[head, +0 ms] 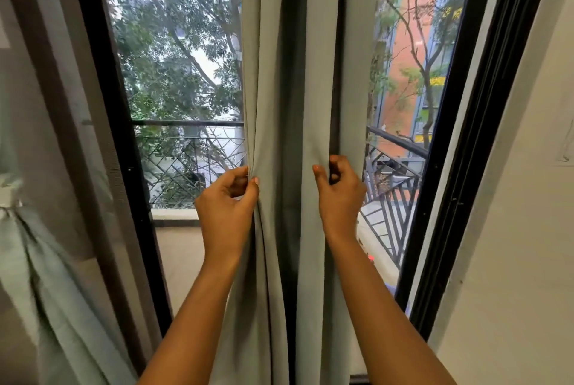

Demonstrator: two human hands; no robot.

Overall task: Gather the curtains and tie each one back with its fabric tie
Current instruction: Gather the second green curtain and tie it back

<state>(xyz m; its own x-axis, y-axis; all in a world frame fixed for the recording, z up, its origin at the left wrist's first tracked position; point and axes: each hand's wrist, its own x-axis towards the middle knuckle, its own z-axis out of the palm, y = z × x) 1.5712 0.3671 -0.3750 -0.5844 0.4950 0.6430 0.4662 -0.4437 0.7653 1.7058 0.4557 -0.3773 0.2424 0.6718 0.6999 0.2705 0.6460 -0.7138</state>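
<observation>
Pale grey-green curtain [279,74] hangs in long vertical folds at centre of the window, covering the middle strip btwn two glass panes; both arms reach up to it from bottom of view.

Left hand [228,198] is on the curtain's left edge; thumb and curled fingers pinch the hem, fabric bunched into tight creases right at the grip.

Right hand [340,192] is at approx the same height, well apart from the left, w/ curtain folds btwn them; fingers curled round a fold near the curtain's right side, thumb pressed on the front of the cloth.

Second curtain [46,260], same pale colour, sits at far left edge of view; it looks cinched in partway up and flares out below; too blurred to make out a tie.

Black window frame [124,148] runs either side of the glass; outside are a balcony railing [192,148], trees [174,58] and an orange-red building [413,43]; plain white wall [512,229] at right.
</observation>
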